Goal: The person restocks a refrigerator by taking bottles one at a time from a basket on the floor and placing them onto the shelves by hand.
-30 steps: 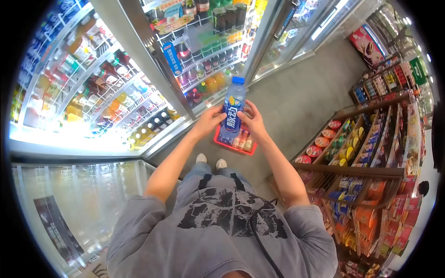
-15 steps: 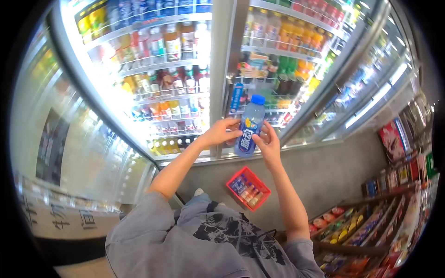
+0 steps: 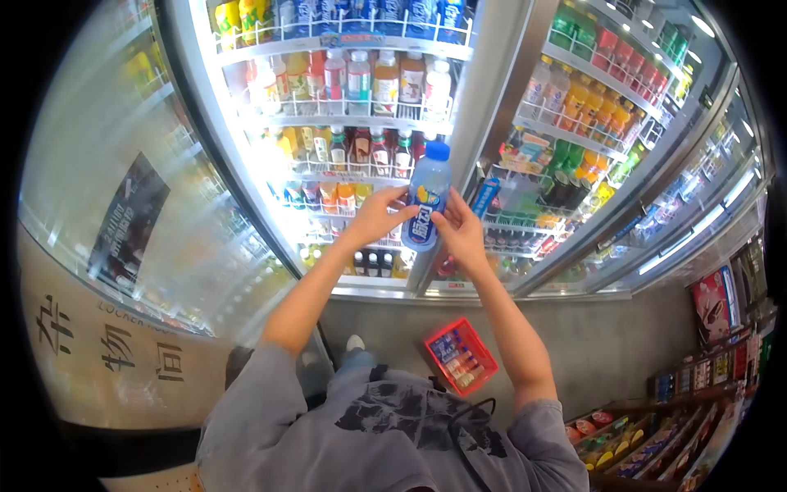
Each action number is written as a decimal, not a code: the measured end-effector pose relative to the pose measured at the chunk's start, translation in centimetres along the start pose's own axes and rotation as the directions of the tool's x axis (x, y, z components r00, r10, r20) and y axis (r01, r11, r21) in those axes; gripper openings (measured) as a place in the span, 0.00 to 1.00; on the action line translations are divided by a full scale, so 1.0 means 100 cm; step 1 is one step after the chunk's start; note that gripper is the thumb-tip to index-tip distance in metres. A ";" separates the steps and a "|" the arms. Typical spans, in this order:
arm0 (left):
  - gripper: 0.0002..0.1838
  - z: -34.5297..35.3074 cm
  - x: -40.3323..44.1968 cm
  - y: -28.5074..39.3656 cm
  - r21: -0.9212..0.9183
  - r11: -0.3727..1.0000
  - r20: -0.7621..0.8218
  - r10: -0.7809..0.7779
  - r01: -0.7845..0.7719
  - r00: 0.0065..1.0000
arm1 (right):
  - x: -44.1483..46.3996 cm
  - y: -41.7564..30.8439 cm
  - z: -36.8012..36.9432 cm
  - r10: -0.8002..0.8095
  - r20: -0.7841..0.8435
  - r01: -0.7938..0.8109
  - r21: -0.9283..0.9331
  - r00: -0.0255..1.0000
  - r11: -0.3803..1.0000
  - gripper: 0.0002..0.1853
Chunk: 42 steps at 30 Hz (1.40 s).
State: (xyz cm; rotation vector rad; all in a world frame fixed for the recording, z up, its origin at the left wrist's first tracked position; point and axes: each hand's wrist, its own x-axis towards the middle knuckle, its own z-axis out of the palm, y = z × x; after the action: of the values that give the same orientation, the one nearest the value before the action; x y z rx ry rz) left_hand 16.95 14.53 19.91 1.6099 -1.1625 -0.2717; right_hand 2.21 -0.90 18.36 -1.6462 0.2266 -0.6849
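Observation:
Between my two hands is a clear bluish bottle [image 3: 425, 199] with a blue cap and a blue label, tilted slightly with its cap up and to the right. My left hand [image 3: 384, 217] grips it from the left side, thumb on the label. On its right side my right hand [image 3: 460, 233] holds it too, thumb against the label. Behind the bottle are the lit shelves of an open drinks cooler [image 3: 352, 123]. A red basket [image 3: 489, 365] with several packed bottles in it stands on the floor below.
The open glass door [image 3: 139, 189] is on the left. More cooler doors [image 3: 680, 197] run along the right. Snack racks [image 3: 648, 447] stand at the lower right, and a red-and-white box-like unit [image 3: 715, 302] is further back. My shoe [image 3: 355, 343] shows on the floor.
My view has turned left toward the open cooler, so the basket and racks appear lower and further right. Both hands still hold the bottle, now in front of the left cooler's shelves.

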 end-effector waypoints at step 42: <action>0.30 -0.252 0.241 0.087 0.000 0.991 -0.224 0.133 -0.137 0.965 | 0.322 -0.186 0.109 -0.603 0.074 0.567 -0.445 0.794 0.693 0.37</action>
State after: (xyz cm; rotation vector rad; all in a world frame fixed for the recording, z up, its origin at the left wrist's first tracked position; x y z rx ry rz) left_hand 41.37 11.66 46.10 1.4975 -1.0865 -0.0095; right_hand 29.75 -4.53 45.34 -2.1683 -0.1195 -1.2612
